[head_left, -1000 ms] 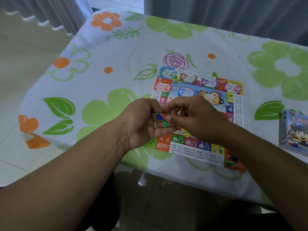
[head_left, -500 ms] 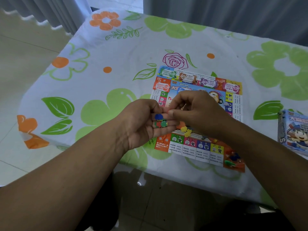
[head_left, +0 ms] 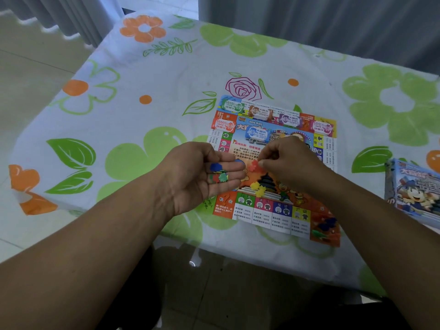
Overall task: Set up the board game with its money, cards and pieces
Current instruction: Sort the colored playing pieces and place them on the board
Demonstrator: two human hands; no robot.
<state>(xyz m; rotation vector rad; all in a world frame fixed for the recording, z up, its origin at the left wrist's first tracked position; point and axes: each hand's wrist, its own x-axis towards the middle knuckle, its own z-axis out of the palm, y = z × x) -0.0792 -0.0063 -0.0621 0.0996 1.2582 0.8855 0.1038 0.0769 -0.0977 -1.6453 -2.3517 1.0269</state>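
A colourful paper game board (head_left: pixel 273 210) lies flat on the table, with several small stacks of play money (head_left: pixel 258 134) along its far side. My left hand (head_left: pixel 202 172) is palm up over the board's left edge and cradles blue, red and green plastic pieces (head_left: pixel 217 173) on its curled fingers. My right hand (head_left: pixel 285 160) hovers over the board's middle and pinches a red piece (head_left: pixel 254 166) between thumb and fingertips. Two yellow pieces (head_left: pixel 257 188) lie on the board below it. A blue piece (head_left: pixel 327 223) and a green piece (head_left: pixel 319 233) sit at the near right corner.
The game box (head_left: pixel 414 194) stands at the right edge of the table. A flowered tablecloth (head_left: pixel 142 129) covers the table, whose near edge runs just below the board. Grey curtains (head_left: pixel 309 17) hang behind.
My right hand drew away from my left hand, now pinching a red piece. Yellow pieces have appeared on the board beneath it.
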